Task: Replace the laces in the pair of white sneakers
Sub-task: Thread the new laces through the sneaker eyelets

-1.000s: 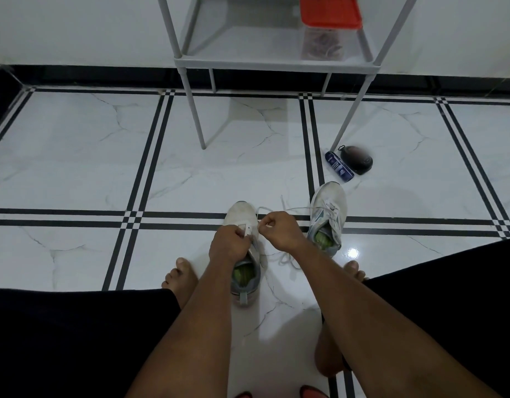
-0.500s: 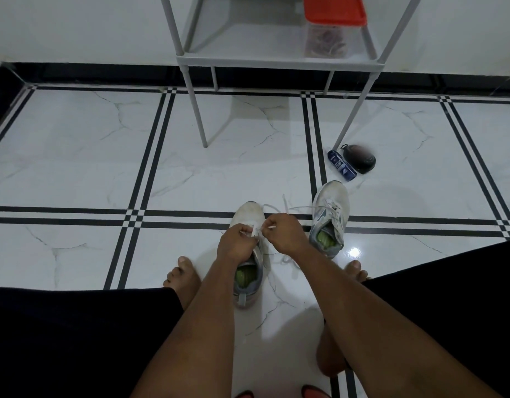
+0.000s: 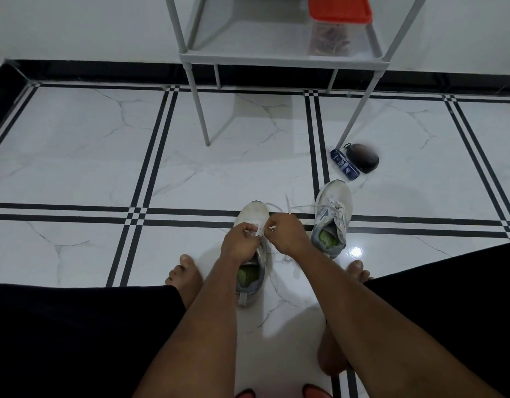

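On the tiled floor [image 3: 76, 168], between the person's bare feet, the near sneaker [image 3: 252, 254] is seen standing with its toe pointing away. The left hand [image 3: 239, 242] is clenched over its tongue area, where a small white tab or lace part appears to be pinched. Just beside it, the right hand [image 3: 287, 235] is curled around the white lace [image 3: 288, 206], one end of which sticks up past the knuckles while the rest trails towards the other sneaker [image 3: 332, 218]; that shoe is set a little further right, with its lacing loose.

The lace is judged to be light, limp and somewhat slippery, so it is best taken by its stiff tip, where it can be steered through an eyelet. The sneaker is judged light, with a soft upper and a firmer sole; it would be steadied best at the tongue or eyelet row rather than at the yielding sides. Nothing fragile is involved.

Further right, a blue tube [image 3: 344, 165] and a dark rounded object [image 3: 364, 158] are seen lying touching on the floor by a leg of the grey rack [image 3: 276, 60]. On the rack's shelf a clear container with a red lid [image 3: 337, 24] is set; thin tangled strands are seen inside, but whether they are laces cannot be told.
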### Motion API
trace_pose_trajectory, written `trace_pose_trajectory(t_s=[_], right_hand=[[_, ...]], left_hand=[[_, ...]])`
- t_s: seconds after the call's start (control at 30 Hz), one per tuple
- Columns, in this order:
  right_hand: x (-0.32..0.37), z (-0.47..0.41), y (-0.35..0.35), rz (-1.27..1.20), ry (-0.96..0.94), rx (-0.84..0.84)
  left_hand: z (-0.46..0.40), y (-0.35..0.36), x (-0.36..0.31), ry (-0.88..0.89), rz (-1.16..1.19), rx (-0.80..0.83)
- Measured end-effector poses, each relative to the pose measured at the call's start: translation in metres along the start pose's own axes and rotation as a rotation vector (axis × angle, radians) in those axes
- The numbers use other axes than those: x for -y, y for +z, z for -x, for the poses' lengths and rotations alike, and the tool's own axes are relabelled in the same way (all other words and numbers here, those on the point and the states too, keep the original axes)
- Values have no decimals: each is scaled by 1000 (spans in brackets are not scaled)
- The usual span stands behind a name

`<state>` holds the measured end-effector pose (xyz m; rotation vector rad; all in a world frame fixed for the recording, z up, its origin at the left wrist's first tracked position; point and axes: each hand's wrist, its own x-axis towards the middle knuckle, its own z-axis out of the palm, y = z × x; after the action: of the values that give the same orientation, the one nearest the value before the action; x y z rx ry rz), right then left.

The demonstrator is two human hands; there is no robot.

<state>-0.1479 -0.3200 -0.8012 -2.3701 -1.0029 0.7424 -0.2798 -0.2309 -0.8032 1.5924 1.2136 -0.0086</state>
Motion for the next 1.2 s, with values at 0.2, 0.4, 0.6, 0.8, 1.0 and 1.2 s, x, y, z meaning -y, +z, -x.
trace_pose_trajectory(t_s=[0.2,0.4,0.6,0.8,1.0,1.2], right_hand=[[-3,2,4,-30,8,16],[8,15,-2,281,66,241],[4,27,-15,182,37,28],[10,28,-24,182,-51,188],[13,26,-19,131,8,189],[-4,24,-23,-104,125,237]], left_hand=[[1,2,-4,-50,96,44],[-2,-2,-7,-64,123,92],[-13,-7,0,-59,86,109],[-18,0,2,-10,-48,98],[-17,8,0,102,-227,30],[-15,16,-2,156,-372,-109]])
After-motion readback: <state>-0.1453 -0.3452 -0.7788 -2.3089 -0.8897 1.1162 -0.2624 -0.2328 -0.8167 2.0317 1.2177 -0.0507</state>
